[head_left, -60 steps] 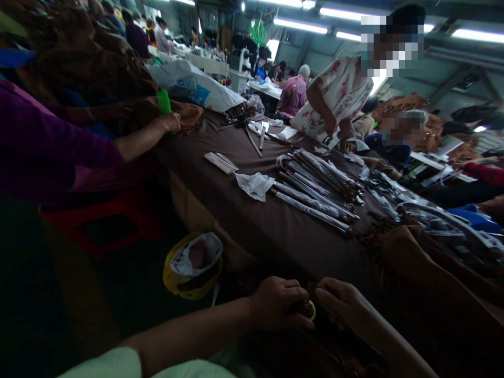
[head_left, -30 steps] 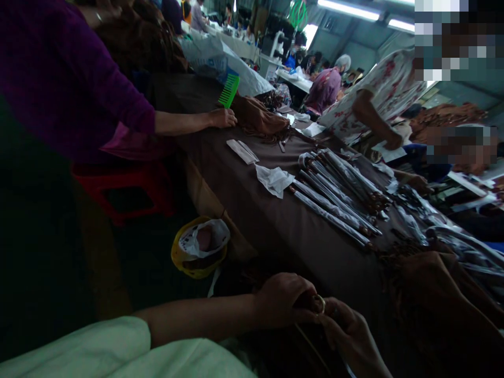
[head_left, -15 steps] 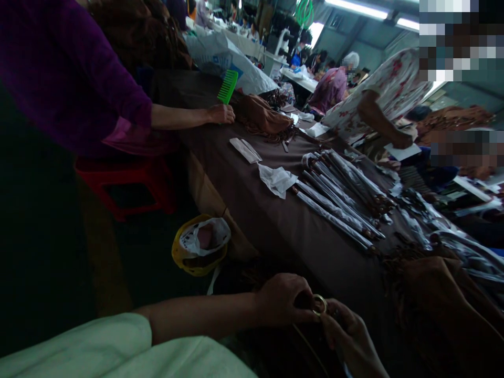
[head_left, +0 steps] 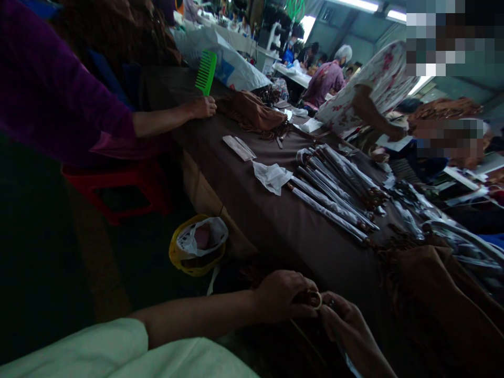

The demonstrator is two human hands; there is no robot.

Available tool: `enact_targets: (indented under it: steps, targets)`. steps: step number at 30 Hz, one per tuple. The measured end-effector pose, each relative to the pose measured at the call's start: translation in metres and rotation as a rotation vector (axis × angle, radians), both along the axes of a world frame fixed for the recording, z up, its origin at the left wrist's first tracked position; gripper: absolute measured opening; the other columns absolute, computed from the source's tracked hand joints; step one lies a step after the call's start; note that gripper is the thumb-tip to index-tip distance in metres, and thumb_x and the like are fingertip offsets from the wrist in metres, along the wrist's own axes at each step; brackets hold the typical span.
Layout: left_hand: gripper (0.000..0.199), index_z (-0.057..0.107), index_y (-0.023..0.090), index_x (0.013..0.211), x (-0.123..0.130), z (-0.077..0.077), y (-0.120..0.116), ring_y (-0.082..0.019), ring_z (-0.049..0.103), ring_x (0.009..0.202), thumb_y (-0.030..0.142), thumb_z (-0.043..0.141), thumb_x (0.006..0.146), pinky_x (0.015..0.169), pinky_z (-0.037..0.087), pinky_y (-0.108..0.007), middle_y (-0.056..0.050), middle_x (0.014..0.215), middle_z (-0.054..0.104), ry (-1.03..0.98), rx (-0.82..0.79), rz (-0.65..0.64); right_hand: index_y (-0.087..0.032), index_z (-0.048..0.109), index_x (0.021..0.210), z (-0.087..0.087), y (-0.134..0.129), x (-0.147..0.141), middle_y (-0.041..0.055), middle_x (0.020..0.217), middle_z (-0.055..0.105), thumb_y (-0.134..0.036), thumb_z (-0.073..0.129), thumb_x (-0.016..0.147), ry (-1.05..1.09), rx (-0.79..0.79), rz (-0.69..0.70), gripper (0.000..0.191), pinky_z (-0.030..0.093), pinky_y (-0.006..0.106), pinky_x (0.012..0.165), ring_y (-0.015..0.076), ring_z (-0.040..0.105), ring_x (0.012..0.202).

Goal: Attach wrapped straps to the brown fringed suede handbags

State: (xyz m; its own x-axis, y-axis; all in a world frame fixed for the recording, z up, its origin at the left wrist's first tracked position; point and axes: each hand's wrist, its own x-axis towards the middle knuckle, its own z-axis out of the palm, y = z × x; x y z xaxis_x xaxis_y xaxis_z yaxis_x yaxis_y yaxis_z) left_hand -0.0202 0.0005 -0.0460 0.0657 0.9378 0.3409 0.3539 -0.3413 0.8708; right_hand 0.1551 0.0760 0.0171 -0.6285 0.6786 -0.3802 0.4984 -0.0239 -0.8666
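The left hand (head_left: 280,296) has closed in, its fingers curled round dark material behind a small brass ring (head_left: 315,300). The right hand (head_left: 342,320) now meets it there, fingers bent at the ring, though whether they grip it I cannot tell. A thin cord (head_left: 307,338) hangs below the hands. Beyond them, on the brown-clothed table (head_left: 299,247), lie plastic-wrapped rods (head_left: 331,210), with fringed brown suede (head_left: 429,283) nearer the hands. A yellow bag (head_left: 195,257) sits below the table's edge.
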Motion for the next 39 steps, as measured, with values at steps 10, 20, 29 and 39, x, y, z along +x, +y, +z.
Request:
enact_targets:
  steps: [10, 20, 29, 39]
  targets:
    - [0.040, 0.058, 0.020, 0.105, 0.001, -0.002, 0.000, -0.016, 0.060, 0.085, 0.052, 0.062, 0.081, 0.077, 0.042, -0.025, -0.002, 0.094, 0.064, 0.020, -0.014, -0.006, -0.016, 0.062, 0.074, -0.007, -0.001, 0.002, -0.0057, 0.051, 0.042, -0.052, 0.064, 0.079, 0.004, -0.012, 0.004, 0.037, 0.025, 0.020, 0.042, 0.0066, 0.031, 0.043]
    - [0.040, 0.058, 0.018, 0.104, 0.004, -0.002, 0.001, -0.018, 0.060, 0.084, 0.047, 0.065, 0.078, 0.074, 0.044, -0.026, -0.004, 0.095, 0.065, 0.003, -0.212, 0.108, -0.016, 0.060, 0.075, -0.010, 0.002, 0.005, -0.0095, 0.048, 0.034, -0.050, 0.071, 0.073, -0.025, -0.104, -0.075, 0.036, 0.015, 0.019, 0.040, 0.0033, 0.022, 0.039]
    - [0.035, 0.057, 0.017, 0.101, 0.009, -0.003, 0.000, -0.017, 0.060, 0.083, 0.036, 0.066, 0.074, 0.076, 0.045, -0.025, -0.004, 0.094, 0.065, -0.001, -0.098, 0.109, -0.016, 0.058, 0.068, -0.015, 0.002, 0.006, -0.0092, 0.040, 0.035, -0.054, 0.071, 0.072, 0.003, -0.091, -0.126, 0.040, 0.012, 0.021, 0.040, 0.0034, 0.022, 0.037]
    - [0.050, 0.054, 0.019, 0.117, 0.009, -0.001, -0.001, -0.019, 0.062, 0.091, 0.044, 0.066, 0.076, 0.081, 0.046, -0.027, -0.005, 0.104, 0.065, -0.045, -0.143, 0.075, -0.017, 0.052, 0.065, -0.026, 0.000, 0.006, -0.0105, 0.038, 0.034, -0.055, 0.073, 0.071, 0.104, -0.259, -0.189, 0.043, 0.010, 0.019, 0.036, 0.0017, 0.020, 0.034]
